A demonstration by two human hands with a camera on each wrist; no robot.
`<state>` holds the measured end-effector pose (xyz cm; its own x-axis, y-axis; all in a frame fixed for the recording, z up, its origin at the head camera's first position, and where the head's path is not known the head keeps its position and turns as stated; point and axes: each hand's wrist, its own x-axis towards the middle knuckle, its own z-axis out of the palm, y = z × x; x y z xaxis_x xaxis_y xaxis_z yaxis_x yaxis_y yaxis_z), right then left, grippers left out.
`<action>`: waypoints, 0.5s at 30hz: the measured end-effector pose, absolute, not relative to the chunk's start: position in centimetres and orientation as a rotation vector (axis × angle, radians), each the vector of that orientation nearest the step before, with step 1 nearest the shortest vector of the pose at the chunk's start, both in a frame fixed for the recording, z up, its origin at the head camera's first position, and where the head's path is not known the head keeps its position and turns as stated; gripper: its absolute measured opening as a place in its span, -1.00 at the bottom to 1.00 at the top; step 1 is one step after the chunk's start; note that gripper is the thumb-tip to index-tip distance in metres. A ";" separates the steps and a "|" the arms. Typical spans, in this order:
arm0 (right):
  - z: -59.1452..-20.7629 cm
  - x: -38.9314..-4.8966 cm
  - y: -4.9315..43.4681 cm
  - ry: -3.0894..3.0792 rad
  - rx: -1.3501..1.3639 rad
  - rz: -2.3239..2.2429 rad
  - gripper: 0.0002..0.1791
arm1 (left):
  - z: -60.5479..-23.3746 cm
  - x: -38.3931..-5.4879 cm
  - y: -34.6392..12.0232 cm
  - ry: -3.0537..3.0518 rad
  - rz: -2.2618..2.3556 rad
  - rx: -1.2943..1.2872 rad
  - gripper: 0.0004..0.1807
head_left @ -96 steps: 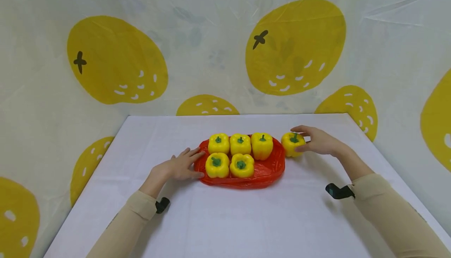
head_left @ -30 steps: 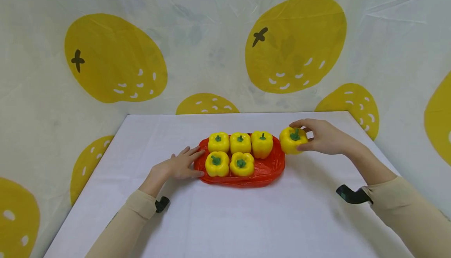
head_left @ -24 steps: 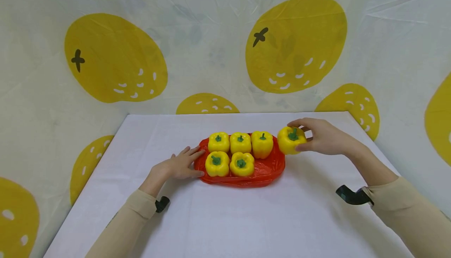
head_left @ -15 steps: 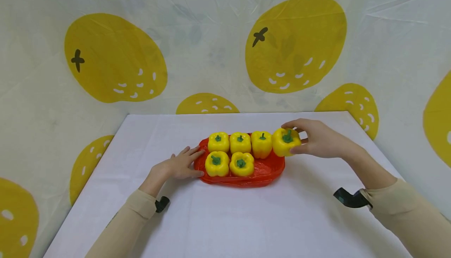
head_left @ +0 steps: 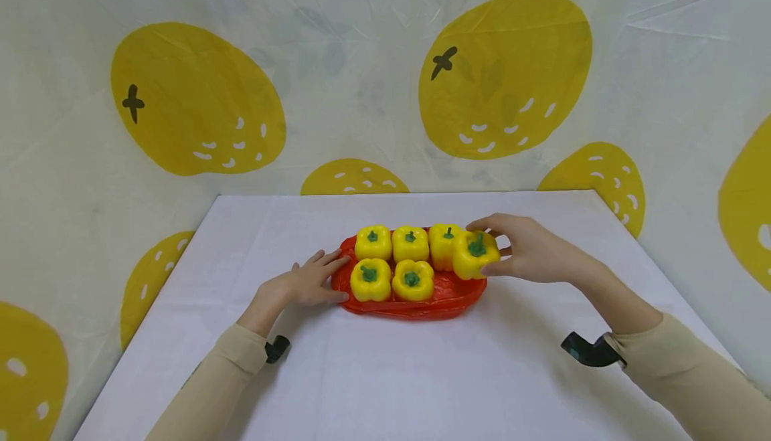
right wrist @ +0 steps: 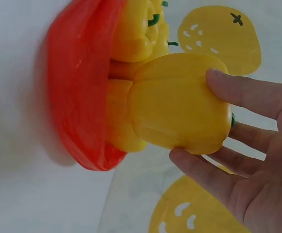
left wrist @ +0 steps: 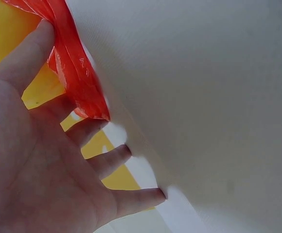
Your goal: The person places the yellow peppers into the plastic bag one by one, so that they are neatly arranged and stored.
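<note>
My right hand (head_left: 530, 250) grips a yellow bell pepper (head_left: 476, 255) with a green stem, thumb on the near side and fingers on the far side. This pepper hangs over the right end of a red plastic bag (head_left: 448, 308) folded down into a low, open shape. Inside the bag stand several more yellow peppers (head_left: 373, 243) in two rows. The right wrist view shows the held pepper (right wrist: 180, 102) above the bag's rim, overlapping another pepper. My left hand (head_left: 310, 284) rests with spread fingers against the bag's left end; the left wrist view shows red plastic (left wrist: 80, 73) at its thumb and fingers.
A white cloth covers the table (head_left: 385, 381). Behind it hangs a pale curtain (head_left: 355, 59) printed with large yellow fruit shapes. Dark wrist cameras (head_left: 593, 350) sit at both sleeve cuffs.
My right hand has lifted the pepper from the table right of the bag and carried it left over the bag's right end. The left hand stays in place.
</note>
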<state>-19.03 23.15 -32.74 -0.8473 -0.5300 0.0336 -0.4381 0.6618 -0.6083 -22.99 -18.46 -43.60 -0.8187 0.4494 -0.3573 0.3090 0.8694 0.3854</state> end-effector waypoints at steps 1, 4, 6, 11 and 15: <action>-32.9 -19.0 23.0 2.726 -0.798 -0.941 -0.30 | -43.6 -23.0 -18.5 2.597 0.433 0.555 -0.05; -33.3 -18.7 22.6 2.717 -0.810 -0.954 -0.30 | -43.4 -22.9 -18.4 2.596 0.433 0.546 -0.05; -33.6 -18.6 22.4 2.715 -0.812 -0.960 -0.30 | -43.3 -22.8 -18.4 2.597 0.437 0.547 -0.05; -34.4 -18.5 21.9 2.707 -0.797 -0.963 -0.30 | -43.3 -22.9 -18.4 2.595 0.435 0.553 -0.05; -35.1 -18.6 21.6 2.701 -0.810 -0.958 -0.31 | -43.4 -22.9 -18.4 2.594 0.432 0.560 -0.05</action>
